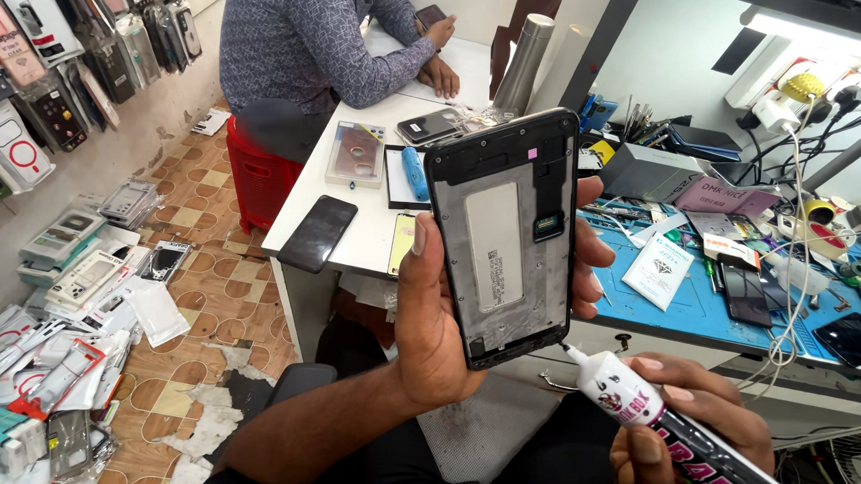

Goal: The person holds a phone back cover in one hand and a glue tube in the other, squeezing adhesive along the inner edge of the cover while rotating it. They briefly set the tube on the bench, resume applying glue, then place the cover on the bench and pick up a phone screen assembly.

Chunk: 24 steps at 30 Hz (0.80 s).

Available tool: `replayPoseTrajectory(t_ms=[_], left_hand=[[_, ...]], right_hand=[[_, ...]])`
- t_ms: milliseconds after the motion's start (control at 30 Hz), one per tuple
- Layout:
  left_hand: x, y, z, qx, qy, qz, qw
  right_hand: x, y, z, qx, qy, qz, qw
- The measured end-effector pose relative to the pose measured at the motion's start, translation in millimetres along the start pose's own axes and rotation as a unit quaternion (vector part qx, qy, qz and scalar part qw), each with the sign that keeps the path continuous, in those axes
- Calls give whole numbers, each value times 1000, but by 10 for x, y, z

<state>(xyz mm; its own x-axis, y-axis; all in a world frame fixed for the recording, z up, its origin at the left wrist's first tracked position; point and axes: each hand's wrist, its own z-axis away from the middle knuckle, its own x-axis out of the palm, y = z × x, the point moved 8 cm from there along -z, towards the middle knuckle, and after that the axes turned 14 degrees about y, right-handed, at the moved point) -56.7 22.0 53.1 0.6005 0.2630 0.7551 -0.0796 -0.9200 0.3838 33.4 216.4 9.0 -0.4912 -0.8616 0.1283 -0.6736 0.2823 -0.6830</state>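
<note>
Glue tube (672, 427) and phone frame (502, 235) in hands

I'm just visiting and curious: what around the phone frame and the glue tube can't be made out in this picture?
All in the head view:
- Phone frame: far face turned away; lower left edge hidden by the left hand.
- Glue tube: rear end cut off by the bottom edge; middle wrapped by the right hand.
- Nozzle tip: too small to tell whether glue shows.
</note>
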Motion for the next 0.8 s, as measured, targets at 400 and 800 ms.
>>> replayPoseTrajectory(t_ms=[400,800], left_hand=[[8,-3,-1,-4,-1,-6,1000],[15,-2,6,-17,4,26,1000]], right_hand=[[-16,-59,-37,-12,26,-13,999],[-16,28,1,-68,27,-17,997]])
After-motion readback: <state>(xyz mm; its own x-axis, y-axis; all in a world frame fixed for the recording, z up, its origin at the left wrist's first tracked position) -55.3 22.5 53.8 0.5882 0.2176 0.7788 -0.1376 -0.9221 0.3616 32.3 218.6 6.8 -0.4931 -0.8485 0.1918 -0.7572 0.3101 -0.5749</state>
